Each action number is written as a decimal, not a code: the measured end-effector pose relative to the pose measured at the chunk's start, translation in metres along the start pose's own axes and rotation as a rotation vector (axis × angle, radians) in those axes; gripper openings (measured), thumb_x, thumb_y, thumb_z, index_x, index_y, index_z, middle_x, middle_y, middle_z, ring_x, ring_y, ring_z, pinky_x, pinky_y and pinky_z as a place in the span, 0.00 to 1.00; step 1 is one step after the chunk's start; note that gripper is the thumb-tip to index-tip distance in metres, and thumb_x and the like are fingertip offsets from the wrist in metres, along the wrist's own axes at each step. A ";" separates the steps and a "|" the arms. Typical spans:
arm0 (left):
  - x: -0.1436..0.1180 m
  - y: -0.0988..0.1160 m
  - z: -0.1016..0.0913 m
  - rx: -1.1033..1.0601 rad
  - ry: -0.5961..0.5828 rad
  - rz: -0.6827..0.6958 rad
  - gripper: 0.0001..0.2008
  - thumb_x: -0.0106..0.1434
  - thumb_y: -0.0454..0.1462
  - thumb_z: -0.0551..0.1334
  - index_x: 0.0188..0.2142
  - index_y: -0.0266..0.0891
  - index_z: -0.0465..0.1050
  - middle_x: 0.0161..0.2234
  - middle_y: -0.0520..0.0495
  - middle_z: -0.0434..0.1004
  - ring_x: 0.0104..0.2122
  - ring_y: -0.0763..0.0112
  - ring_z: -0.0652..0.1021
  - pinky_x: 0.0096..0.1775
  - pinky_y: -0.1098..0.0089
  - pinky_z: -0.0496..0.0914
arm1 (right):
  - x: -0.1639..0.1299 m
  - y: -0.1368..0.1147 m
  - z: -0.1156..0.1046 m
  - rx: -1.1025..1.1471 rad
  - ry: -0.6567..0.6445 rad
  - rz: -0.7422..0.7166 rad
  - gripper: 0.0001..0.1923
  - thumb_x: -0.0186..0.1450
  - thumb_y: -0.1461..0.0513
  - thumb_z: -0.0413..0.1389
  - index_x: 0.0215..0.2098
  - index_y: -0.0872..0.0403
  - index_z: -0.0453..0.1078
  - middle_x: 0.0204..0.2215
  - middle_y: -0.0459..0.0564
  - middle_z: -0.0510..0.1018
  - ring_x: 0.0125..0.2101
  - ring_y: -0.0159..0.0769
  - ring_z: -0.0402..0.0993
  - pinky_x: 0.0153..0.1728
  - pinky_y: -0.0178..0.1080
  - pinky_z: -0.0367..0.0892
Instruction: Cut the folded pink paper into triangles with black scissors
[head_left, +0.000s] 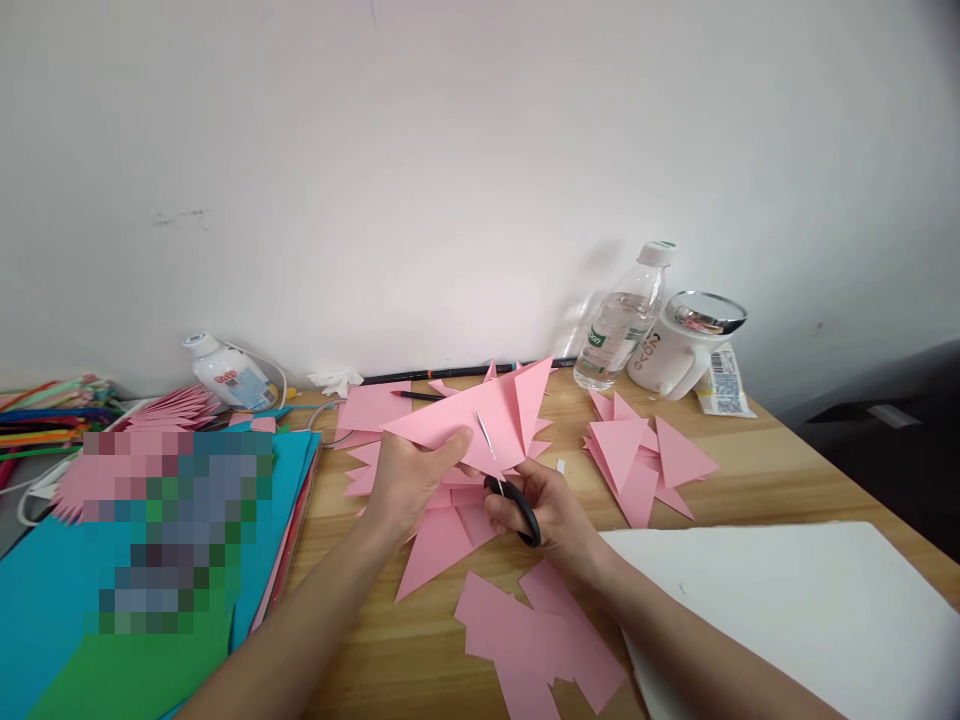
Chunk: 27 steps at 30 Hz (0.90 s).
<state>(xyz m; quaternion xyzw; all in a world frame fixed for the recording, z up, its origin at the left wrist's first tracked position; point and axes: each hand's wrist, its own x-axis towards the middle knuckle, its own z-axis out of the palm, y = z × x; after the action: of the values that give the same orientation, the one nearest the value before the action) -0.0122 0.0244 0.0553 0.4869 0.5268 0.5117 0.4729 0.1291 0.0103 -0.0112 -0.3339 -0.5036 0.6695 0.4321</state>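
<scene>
My left hand (411, 478) is closed on the left part of a folded sheet of pink paper (450, 415), its thumb lying on top. My right hand (551, 515) grips a pair of scissors (531, 525) by the black handles. One slim metal blade shows against the face of the pink paper, pointing up and away; the other blade is hidden. Below the held sheet, more folded pink paper pieces (439, 555) lie in a loose heap on the wooden table (352, 620). Nearer to me are cut pink scraps (525, 630).
A water bottle (619, 325), a white mug (671, 350) and a small packet (724, 385) stand by the wall. Pink triangles (637, 460) lie at right, above a white board (780, 590). Blue and green sheets (45, 590) cover the left, near a white bottle (232, 375).
</scene>
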 end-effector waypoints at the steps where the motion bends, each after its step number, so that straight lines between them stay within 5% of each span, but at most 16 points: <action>1: 0.000 0.000 0.000 0.003 0.002 -0.002 0.03 0.49 0.34 0.61 0.25 0.35 0.70 0.20 0.52 0.74 0.20 0.71 0.74 0.26 0.71 0.70 | 0.000 0.001 0.000 -0.003 0.006 0.000 0.14 0.54 0.57 0.60 0.35 0.55 0.65 0.19 0.40 0.62 0.18 0.25 0.58 0.19 0.31 0.54; 18: 0.000 -0.002 -0.001 0.009 0.007 0.027 0.03 0.51 0.34 0.61 0.25 0.35 0.71 0.21 0.52 0.73 0.21 0.72 0.73 0.26 0.73 0.69 | 0.001 -0.003 0.002 0.018 0.032 -0.016 0.13 0.52 0.59 0.62 0.31 0.55 0.64 0.17 0.39 0.62 0.18 0.25 0.57 0.19 0.30 0.54; 27: 0.002 -0.010 -0.002 -0.197 0.032 0.067 0.06 0.55 0.38 0.61 0.28 0.36 0.72 0.29 0.51 0.75 0.30 0.73 0.72 0.30 0.75 0.66 | 0.001 0.001 0.002 0.037 0.052 -0.022 0.16 0.52 0.61 0.62 0.23 0.54 0.56 0.14 0.37 0.63 0.16 0.24 0.59 0.18 0.30 0.52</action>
<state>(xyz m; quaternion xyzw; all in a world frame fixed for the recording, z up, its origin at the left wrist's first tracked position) -0.0143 0.0264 0.0454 0.4471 0.4647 0.5843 0.4927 0.1272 0.0100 -0.0121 -0.3376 -0.4836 0.6650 0.4582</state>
